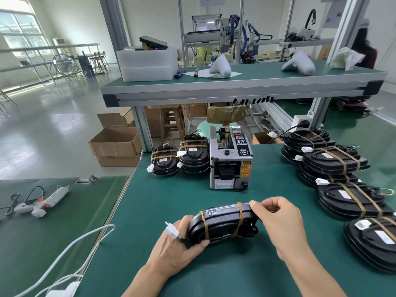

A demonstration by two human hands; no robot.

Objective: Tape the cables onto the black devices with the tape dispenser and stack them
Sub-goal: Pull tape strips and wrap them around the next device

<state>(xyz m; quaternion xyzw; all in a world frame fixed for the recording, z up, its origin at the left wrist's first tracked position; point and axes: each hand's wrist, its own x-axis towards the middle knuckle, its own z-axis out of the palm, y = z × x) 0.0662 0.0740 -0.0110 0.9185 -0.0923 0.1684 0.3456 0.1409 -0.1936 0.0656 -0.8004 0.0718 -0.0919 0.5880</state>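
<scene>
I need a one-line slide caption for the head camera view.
Both hands hold a taped black device on edge before the tape dispenser.

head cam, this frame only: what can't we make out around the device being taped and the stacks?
- Black device, head view: its right end is covered by the right hand; underside faces away.
- Tape dispenser: label text too small; whether a strip waits in the dark outlet is unclear.
- Right-side stacks: nearest one cut by the frame edge, so no count.
- Left hand: fingertips behind the device.
</scene>
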